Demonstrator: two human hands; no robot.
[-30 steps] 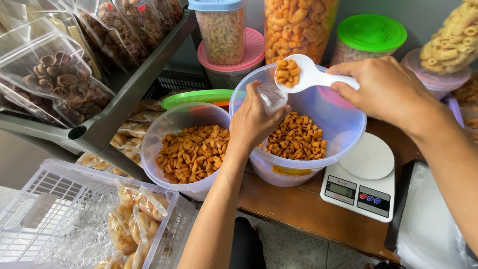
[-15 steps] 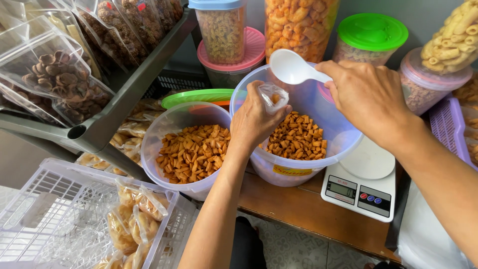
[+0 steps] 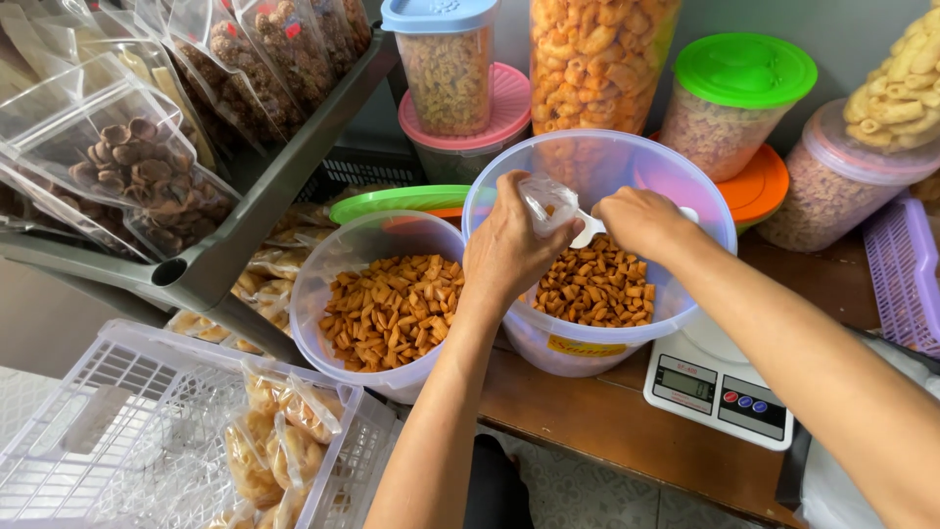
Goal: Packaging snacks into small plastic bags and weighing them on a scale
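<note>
Over the clear tub (image 3: 685, 186), the left hand (image 3: 507, 250) pinches a small plastic bag (image 3: 548, 204) while the right hand (image 3: 641, 220), knuckles up, grips a white scoop (image 3: 587, 229) beside it.

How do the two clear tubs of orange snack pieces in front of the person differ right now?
The right tub is larger and deeper, with both hands over it: the left hand holds a small clear bag, the right hand a white scoop. The left tub is smaller, and no hand touches it. The left tub's snacks sit nearer its rim; the right tub's lie low. Both are clear, lidless and round.
</note>
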